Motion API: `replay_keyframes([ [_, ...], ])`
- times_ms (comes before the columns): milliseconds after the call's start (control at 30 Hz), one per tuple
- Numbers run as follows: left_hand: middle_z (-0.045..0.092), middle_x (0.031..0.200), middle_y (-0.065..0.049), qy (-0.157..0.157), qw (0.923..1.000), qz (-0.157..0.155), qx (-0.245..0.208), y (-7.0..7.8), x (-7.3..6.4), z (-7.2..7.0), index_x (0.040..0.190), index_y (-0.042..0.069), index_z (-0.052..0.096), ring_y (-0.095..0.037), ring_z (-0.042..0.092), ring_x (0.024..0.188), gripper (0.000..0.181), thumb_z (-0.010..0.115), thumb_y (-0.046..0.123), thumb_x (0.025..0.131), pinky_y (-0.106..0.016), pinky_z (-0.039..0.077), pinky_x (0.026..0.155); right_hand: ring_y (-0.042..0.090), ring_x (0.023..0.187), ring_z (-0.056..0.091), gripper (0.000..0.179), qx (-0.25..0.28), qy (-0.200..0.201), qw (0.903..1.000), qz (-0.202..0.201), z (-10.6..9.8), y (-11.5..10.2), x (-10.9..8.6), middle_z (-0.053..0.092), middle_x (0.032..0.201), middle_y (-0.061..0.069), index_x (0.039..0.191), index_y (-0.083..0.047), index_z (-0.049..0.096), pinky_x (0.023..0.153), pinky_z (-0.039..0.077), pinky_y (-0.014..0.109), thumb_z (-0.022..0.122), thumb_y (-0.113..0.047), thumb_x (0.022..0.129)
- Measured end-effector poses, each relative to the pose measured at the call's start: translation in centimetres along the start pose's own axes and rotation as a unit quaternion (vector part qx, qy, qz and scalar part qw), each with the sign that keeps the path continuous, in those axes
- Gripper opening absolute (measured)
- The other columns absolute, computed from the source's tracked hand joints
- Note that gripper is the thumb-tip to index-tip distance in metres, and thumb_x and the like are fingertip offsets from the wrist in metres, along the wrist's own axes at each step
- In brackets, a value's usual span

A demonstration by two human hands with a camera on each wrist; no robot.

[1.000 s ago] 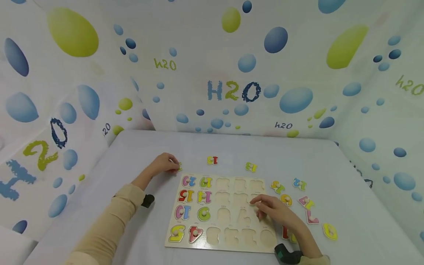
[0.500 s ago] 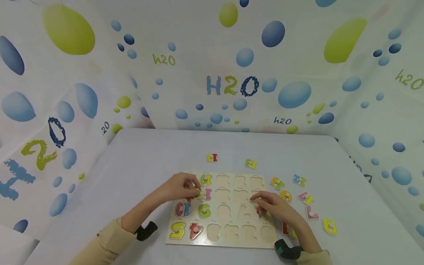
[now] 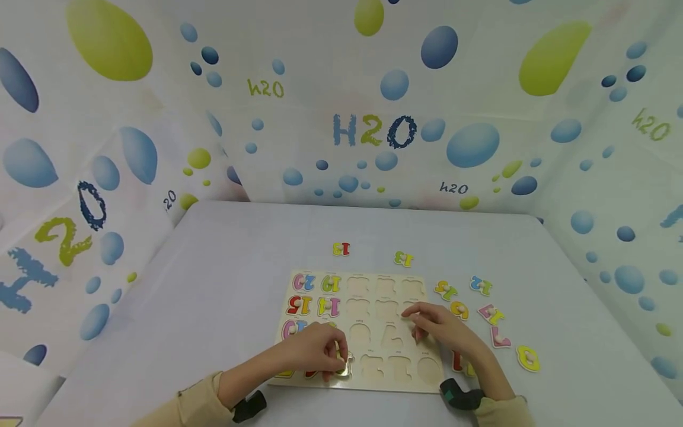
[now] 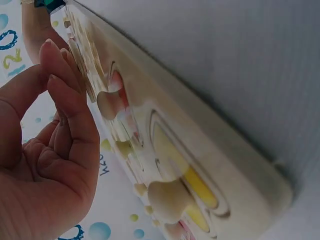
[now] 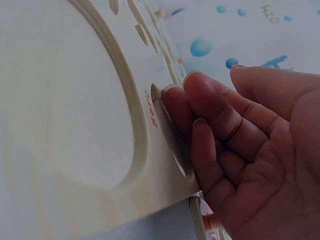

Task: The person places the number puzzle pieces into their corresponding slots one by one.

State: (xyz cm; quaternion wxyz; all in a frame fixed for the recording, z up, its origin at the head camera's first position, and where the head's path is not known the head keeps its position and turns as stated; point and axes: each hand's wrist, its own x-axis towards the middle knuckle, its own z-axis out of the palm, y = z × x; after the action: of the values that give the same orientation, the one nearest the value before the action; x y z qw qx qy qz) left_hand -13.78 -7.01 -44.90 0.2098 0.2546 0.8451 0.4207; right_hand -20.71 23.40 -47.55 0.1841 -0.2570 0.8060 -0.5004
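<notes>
My left hand (image 3: 315,350) pinches a small yellow-green number piece (image 3: 348,369) by its top, low over the third recess in the near row of the wooden number puzzle board (image 3: 344,292). In the left wrist view the fingertips of the left hand (image 4: 60,135) meet above the piece's thin wooden edge, and the digit is hidden. My right hand (image 3: 440,326) rests at the board's right edge with loosely curled fingers and holds nothing. In the right wrist view the right hand (image 5: 250,135) lies beside a recess near the word "zero".
Knobbed pieces fill the board's left columns, among them a pink-blue 20 (image 3: 303,281) and a red-orange 15 (image 3: 299,305). Loose numbers lie around it: an 18 (image 3: 341,249) and a 13 (image 3: 403,259) behind, a pink 7 (image 3: 500,338) and a yellow 0 (image 3: 528,359) at right.
My left hand has picked the piece up from beyond the board's far left corner and carried it across the board to the near row. The right hand keeps its place.
</notes>
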Motion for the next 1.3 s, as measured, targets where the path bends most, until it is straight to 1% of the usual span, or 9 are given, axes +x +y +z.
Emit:
replay_keyframes([
  [167,0.057,0.050,0.006,-0.001,0.9999,-0.012,-0.006,0.2,-0.1,0.3,0.077,0.014,0.058,-0.007,0.046,0.034,0.016,0.066,0.001,0.081,-0.015,0.031,0.034,0.021,0.066,0.053,0.026,0.004,0.001,1.0000,0.003,0.1,0.1,0.0,0.060,0.073,0.006,0.117,-0.003,0.059,0.060,0.039,0.025,0.047,-0.018,0.100],
  [400,0.056,0.050,0.005,0.000,0.9997,-0.025,-0.003,0.4,0.0,0.7,0.076,0.015,0.058,-0.009,0.051,0.037,0.016,0.068,0.003,0.081,-0.015,0.028,0.034,0.021,0.067,0.053,0.025,-0.011,0.002,0.9999,0.003,0.1,-0.7,-0.2,0.061,0.073,0.007,0.116,-0.002,0.059,0.059,0.037,0.025,0.047,-0.018,0.100],
  [467,0.056,0.049,0.005,-0.001,0.9996,-0.027,-0.004,0.6,0.0,0.7,0.076,0.014,0.058,-0.009,0.049,0.036,0.015,0.067,0.004,0.081,-0.015,0.027,0.034,0.020,0.067,0.053,0.026,-0.014,0.001,0.9999,0.000,0.1,-0.3,-0.1,0.061,0.073,0.006,0.116,-0.003,0.059,0.060,0.037,0.025,0.048,-0.019,0.100],
  [633,0.055,0.049,0.006,0.001,0.9996,-0.030,0.003,0.7,0.1,0.7,0.076,0.014,0.057,-0.007,0.043,0.034,0.015,0.067,0.004,0.081,-0.015,0.027,0.033,0.019,0.068,0.054,0.026,-0.014,0.004,0.9999,0.003,0.0,-0.4,-0.1,0.061,0.072,0.005,0.115,-0.005,0.060,0.060,0.038,0.025,0.049,-0.023,0.099],
  [867,0.055,0.049,0.005,0.007,0.9996,-0.027,0.003,0.7,0.1,0.9,0.075,0.012,0.057,-0.008,0.057,0.041,0.015,0.067,0.002,0.081,-0.014,0.028,0.036,0.019,0.067,0.052,0.027,-0.017,0.003,0.9998,0.005,0.1,-0.5,-0.1,0.060,0.073,0.005,0.116,-0.004,0.059,0.058,0.037,0.025,0.048,-0.021,0.099],
  [1033,0.055,0.050,0.003,0.009,0.9995,-0.029,-0.003,0.7,0.1,0.9,0.077,0.011,0.059,-0.010,0.058,0.043,0.014,0.068,0.002,0.081,-0.015,0.031,0.039,0.021,0.067,0.053,0.026,-0.005,0.004,0.9999,0.008,0.0,-0.5,-0.1,0.060,0.073,0.006,0.117,-0.003,0.059,0.059,0.037,0.026,0.048,-0.020,0.099],
  [1167,0.059,0.053,0.003,-0.002,0.9990,-0.033,-0.031,0.5,-0.1,0.7,0.090,0.009,0.063,-0.012,0.061,0.048,0.012,0.068,0.002,0.082,-0.016,0.035,0.042,0.021,0.067,0.053,0.026,-0.002,0.004,0.9999,0.014,0.0,-0.3,-0.1,0.061,0.073,0.007,0.117,-0.003,0.059,0.059,0.037,0.026,0.048,-0.019,0.099],
  [1233,0.063,0.058,0.004,-0.019,0.9985,-0.024,-0.045,0.5,-0.3,0.4,0.101,0.007,0.064,-0.011,0.062,0.053,0.020,0.068,0.003,0.083,-0.017,0.038,0.045,0.021,0.068,0.053,0.026,-0.002,0.003,0.9999,0.016,0.0,-0.3,-0.1,0.060,0.073,0.006,0.117,-0.003,0.059,0.060,0.038,0.025,0.048,-0.020,0.099],
  [1300,0.066,0.068,0.005,-0.036,0.9979,-0.006,-0.054,0.5,-0.6,-0.2,0.113,0.006,0.061,-0.011,0.064,0.060,0.029,0.067,0.005,0.084,-0.018,0.043,0.049,0.020,0.068,0.053,0.026,-0.001,0.003,0.9999,0.016,0.1,-0.2,-0.1,0.060,0.073,0.006,0.116,-0.004,0.059,0.060,0.038,0.025,0.048,-0.020,0.099],
])
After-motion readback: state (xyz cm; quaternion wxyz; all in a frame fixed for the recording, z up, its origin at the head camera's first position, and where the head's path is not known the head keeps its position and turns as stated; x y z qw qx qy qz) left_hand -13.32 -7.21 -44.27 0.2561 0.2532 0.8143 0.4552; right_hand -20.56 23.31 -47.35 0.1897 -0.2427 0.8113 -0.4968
